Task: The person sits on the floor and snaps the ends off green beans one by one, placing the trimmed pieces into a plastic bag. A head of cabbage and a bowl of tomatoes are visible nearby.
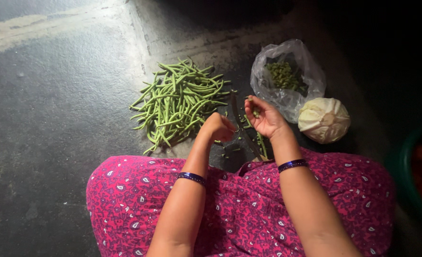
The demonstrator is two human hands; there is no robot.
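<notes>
Dark concrete floor lies under you, with the heap of green beans (177, 102) just beyond your left hand (218, 127), which is curled shut against the upright curved blade (243, 131). Your right hand (266, 116) cups cut bean pieces (256, 112) half open; you look mid-chopping, and I judge the next move needs those pieces carried to the plastic bag (287, 78) just beyond it.

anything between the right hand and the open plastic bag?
Nothing visible. The right hand, holding cut bean pieces, sits just left of and below the plastic bag; only bare floor lies between. The cabbage sits off to the right.
</notes>
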